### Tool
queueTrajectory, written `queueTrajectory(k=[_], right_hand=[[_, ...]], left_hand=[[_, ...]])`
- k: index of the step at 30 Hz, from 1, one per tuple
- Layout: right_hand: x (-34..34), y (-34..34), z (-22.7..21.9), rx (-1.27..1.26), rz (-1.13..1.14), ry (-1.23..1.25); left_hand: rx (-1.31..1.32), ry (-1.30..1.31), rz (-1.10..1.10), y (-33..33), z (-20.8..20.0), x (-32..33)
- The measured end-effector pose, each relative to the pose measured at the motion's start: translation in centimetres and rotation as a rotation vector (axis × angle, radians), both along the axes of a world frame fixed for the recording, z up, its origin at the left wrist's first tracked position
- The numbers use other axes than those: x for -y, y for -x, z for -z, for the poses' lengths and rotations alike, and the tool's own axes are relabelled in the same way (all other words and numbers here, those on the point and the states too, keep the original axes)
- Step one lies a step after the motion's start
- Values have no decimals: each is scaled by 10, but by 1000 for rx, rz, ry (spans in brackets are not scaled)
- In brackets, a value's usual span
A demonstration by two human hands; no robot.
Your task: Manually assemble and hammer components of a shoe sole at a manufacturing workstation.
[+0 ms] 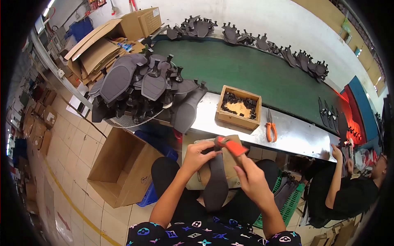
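A long dark grey shoe sole [216,186] lies between my knees, its broad end toward me and its narrow end over a board [234,180]. My left hand [198,156] is closed at the narrow end, thumb and forefinger pinching there; the hammer partly hides the fingertips. Wrapped round the handle of a red-handled hammer [234,147] are the fingers of my right hand [252,177]. The hammer's head is at the sole's narrow end, close to my left fingertips; whether it touches cannot be seen.
Ahead are a green belt table [246,61], a wooden box [239,121] of small black pieces and orange-handled pliers [271,130]. Piled soles [141,78] stand left, above an open carton [119,172]. A green crate [297,197] and a co-worker [349,192] are at right.
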State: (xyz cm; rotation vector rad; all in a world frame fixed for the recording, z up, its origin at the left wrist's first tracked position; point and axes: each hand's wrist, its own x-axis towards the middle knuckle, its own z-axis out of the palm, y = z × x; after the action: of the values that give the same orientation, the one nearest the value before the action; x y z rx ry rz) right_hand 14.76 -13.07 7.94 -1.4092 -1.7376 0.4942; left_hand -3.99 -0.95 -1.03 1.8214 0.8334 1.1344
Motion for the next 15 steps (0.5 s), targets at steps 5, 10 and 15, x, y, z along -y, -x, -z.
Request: queueTrajectory(k=[5,10,15], right_hand=[[6,-5,-34,207,-15,-47],[48,-13,-33,200,23,-62],[23,-1,-29,233,-63,129]], left_hand=[[60,191,-5,-1,-11,6],[-370,-25,-33,6,3,14],[-647,-75,-67,14,-2,16]])
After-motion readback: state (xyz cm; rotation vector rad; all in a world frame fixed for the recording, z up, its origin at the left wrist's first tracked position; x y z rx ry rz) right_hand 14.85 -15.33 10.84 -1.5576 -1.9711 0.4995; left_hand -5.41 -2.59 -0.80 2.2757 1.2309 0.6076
